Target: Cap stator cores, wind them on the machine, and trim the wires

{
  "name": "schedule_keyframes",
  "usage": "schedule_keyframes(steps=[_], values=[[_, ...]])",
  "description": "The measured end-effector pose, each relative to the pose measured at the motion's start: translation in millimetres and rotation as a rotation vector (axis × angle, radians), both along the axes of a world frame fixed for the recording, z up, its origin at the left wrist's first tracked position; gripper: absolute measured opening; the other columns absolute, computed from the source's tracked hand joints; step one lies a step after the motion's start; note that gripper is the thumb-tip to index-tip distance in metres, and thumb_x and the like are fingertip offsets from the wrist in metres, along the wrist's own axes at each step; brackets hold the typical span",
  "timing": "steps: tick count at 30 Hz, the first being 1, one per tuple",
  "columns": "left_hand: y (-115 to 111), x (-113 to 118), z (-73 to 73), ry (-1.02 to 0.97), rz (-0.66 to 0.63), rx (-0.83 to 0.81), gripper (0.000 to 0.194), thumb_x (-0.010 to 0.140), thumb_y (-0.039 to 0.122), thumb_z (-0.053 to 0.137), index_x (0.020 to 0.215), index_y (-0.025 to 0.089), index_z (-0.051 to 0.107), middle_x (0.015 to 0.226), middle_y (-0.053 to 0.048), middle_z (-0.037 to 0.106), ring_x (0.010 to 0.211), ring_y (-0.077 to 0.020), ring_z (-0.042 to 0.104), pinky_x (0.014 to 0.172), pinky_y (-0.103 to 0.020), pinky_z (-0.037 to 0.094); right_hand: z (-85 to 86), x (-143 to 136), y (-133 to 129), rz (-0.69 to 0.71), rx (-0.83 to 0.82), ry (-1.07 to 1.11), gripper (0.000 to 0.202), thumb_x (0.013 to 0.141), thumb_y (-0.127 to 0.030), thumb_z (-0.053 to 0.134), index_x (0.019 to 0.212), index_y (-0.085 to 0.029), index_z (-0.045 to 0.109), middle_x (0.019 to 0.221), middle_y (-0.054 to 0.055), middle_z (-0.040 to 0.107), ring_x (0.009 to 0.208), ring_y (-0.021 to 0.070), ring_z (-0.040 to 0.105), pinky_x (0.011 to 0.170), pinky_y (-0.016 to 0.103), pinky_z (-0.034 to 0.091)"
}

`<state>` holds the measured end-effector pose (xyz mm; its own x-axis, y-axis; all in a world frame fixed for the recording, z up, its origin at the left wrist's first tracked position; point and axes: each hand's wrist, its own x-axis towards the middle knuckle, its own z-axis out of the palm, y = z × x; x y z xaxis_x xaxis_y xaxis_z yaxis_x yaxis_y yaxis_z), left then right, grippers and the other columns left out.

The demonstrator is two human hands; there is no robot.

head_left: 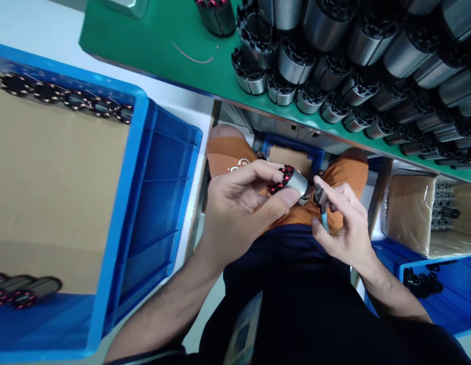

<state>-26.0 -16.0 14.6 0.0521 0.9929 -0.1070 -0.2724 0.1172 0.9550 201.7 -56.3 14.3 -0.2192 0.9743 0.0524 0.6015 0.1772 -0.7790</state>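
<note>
Near frame centre, pinching the metal cylinder (297, 183) in the left hand (238, 209), grasping pliers (319, 198) in the right hand (345, 223) just beside, ideally steering clear of the red windings (287, 174).

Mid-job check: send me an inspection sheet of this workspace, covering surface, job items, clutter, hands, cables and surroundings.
Surface: green bench top, with rows of metal-cased cylinders standing toward the right.
Job items: red-wound stator and blue-handled pliers, both held off the bench.
Clutter: thin pinkish wire scrap lying on the bench top.
Left hand: grips the stator between thumb and fingers.
Right hand: holds the pliers.
Cables: nothing seen.
Surroundings: blue crate with a cardboard sheet at left; blue bin with black parts at right.
</note>
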Motion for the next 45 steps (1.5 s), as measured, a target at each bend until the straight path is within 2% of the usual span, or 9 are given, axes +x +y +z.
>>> schedule_keyframes(steps=[6,16,23,25,28,31,35,39,45], values=[[5.1,11.1,1.3,-0.069,0.031,-0.062,0.013,0.09,0.016,0.092,0.083,0.022,0.082,0.088,-0.001,0.082,0.081,-0.0135,0.078,0.072,-0.021,0.069,-4.0,-5.7,-1.6,-0.011,0.172,-0.1,0.06,0.1,-0.025,0.078,0.16,-0.035,0.081,0.104,0.005,0.068,0.094,0.0239,0.067,0.08,0.042,0.068],[4.7,14.8,4.2,-0.005,0.041,-0.077,0.014,0.086,0.021,0.09,0.079,0.021,0.077,0.089,-0.002,0.084,0.083,-0.016,0.079,0.076,-0.026,0.07,-7.9,-5.3,-1.0,0.005,0.12,0.03,0.063,0.109,-0.019,0.079,0.167,-0.044,0.076,0.103,0.002,0.065,0.093,0.0185,0.067,0.079,0.032,0.065],[-0.9,10.5,-21.5,-0.098,0.116,-0.184,0.026,0.092,0.034,0.097,0.088,0.021,0.076,0.091,-0.001,0.082,0.077,-0.0129,0.079,0.063,-0.02,0.066,-13.2,-1.9,6.4,0.113,-0.093,0.057,0.064,0.112,-0.021,0.075,0.175,-0.032,0.07,0.095,-0.001,0.064,0.082,0.0159,0.063,0.082,0.03,0.064],[-8.0,-10.1,-33.2,-0.048,0.197,-0.25,0.038,0.094,0.051,0.097,0.092,0.021,0.074,0.095,-0.002,0.083,0.078,-0.0158,0.083,0.061,-0.022,0.067,-21.6,1.2,10.6,0.104,-0.146,-0.02,0.061,0.113,-0.026,0.071,0.174,-0.028,0.07,0.101,0.003,0.073,0.085,0.0184,0.068,0.085,0.033,0.065],[-34.6,-72.5,-38.6,0.115,0.372,-0.27,0.057,0.088,0.073,0.095,0.098,0.024,0.069,0.101,-0.004,0.084,0.088,-0.0234,0.089,0.064,-0.029,0.07,-45.2,11.4,20.2,0.109,-0.185,-0.177,0.077,0.111,-0.04,0.07,0.185,-0.024,0.055,0.138,0.016,0.083,0.113,0.0301,0.081,0.103,0.045,0.069],[-83.4,-153.0,-20.3,0.438,0.539,-0.291,0.056,0.084,0.071,0.093,0.102,0.026,0.067,0.112,-0.006,0.086,0.101,-0.0267,0.09,0.081,-0.036,0.075,-75.0,24.2,32.6,0.143,-0.22,-0.341,0.11,0.101,-0.057,0.076,0.195,-0.02,0.033,0.166,0.026,0.072,0.135,0.0443,0.081,0.114,0.06,0.069],[-153.2,-229.5,4.4,1.21,0.515,-0.507,0.037,0.098,0.061,0.079,0.102,0.025,0.071,0.125,-0.011,0.085,0.119,-0.0316,0.083,0.116,-0.052,0.067,-99.0,34.4,46.9,0.252,-0.276,-0.404,0.112,0.101,-0.066,0.07,0.196,-0.023,0.029,0.172,0.028,0.068,0.147,0.0544,0.077,0.12,0.074,0.065],[-188.8,-253.2,-14.0,1.467,0.38,-0.731,0.027,0.095,0.051,0.079,0.093,0.024,0.082,0.132,-0.017,0.08,0.133,-0.0411,0.069,0.121,-0.06,0.058,-101.3,29.2,56.0,0.345,-0.322,-0.413,0.101,0.111,-0.064,0.065,0.197,-0.031,0.025,0.173,0.029,0.066,0.15,0.0563,0.075,0.118,0.072,0.065],[-190.9,-260.4,-45.8,1.712,0.214,-0.98,0.049,0.105,0.065,0.067,0.096,0.021,0.088,0.129,-0.024,0.079,0.14,-0.0504,0.06,0.121,-0.068,0.05,-104.8,28.3,65.4,0.431,-0.378,-0.398,0.1,0.111,-0.067,0.07,0.196,-0.047,0.021,0.169,0.025,0.068,0.141,0.0521,0.08,0.105,0.069,0.07]])
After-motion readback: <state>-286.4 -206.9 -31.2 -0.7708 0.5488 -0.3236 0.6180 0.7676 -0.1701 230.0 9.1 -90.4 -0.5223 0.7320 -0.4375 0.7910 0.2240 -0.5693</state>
